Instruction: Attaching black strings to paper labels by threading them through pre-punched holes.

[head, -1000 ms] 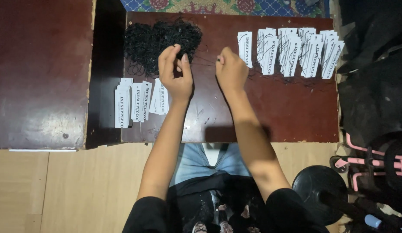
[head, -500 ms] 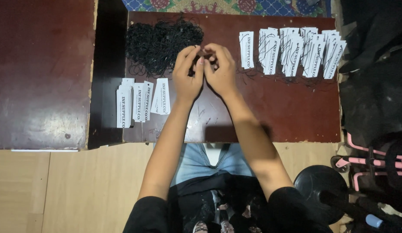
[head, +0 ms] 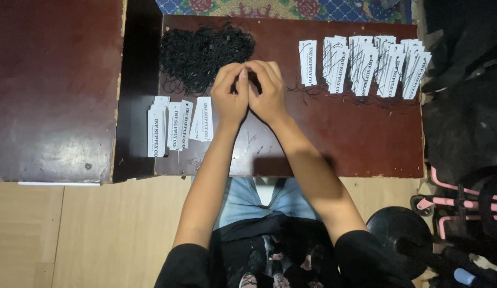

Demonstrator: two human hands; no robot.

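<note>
Head view, looking straight down: the left hand [head: 230, 96] and the right hand [head: 267, 90] are pressed together over the middle of a dark red-brown table [head: 334, 144], fingertips bunched and touching one another. Whatever they pinch between them is hidden by the fingers, so I cannot tell what is in the grip, or whether each hand holds anything at all.

Just beyond the hands, at the far edge of the table, lies a tangled heap of black strings [head: 203, 50]; the left hand's fingertips are right beside its near edge. To the left of the left hand sits a small row of plain white paper tags [head: 176, 125], overlapping, with printed lettering and no strings on them. To the right of the right hand, farther across the table, a longer row of strung white tags [head: 366, 64] lies fanned out, each with a thin black loop trailing over it, and loose string ends spill onto the wood below them.

A second dark table [head: 51, 90] stands to the left, apart by a narrow gap.
</note>
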